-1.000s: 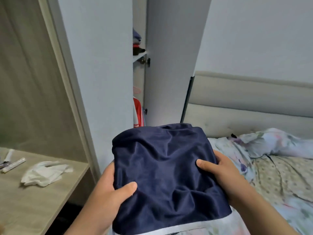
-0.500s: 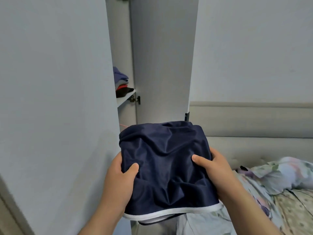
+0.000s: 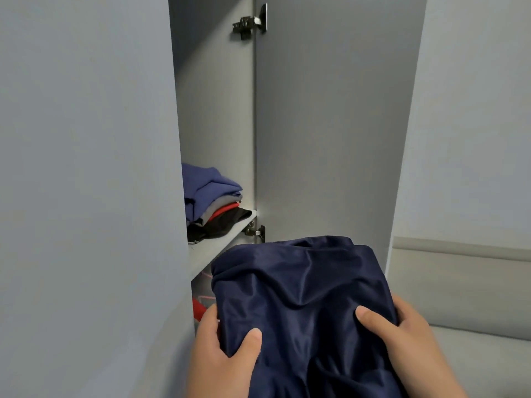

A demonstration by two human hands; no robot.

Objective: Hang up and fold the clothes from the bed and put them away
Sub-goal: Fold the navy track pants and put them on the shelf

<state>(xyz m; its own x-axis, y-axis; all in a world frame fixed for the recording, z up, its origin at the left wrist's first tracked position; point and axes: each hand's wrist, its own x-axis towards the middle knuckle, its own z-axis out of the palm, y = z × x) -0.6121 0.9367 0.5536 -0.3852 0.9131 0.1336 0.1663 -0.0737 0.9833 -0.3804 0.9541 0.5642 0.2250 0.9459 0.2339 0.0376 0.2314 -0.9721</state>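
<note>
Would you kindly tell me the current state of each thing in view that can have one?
Shiny navy blue fabric garment: folded, held by both hands.
Left hand: gripping garment.
Right hand: gripping garment.
Grey wardrobe door: open.
Stack of folded clothes: resting on white wardrobe shelf.

1. Grey padded headboard, just right of the right hand.
2. Open wardrobe door rising straight above that hand.
3. Lower hinge up ahead of the left hand; upper hinge far overhead.
4. Pale wall up right.
</note>
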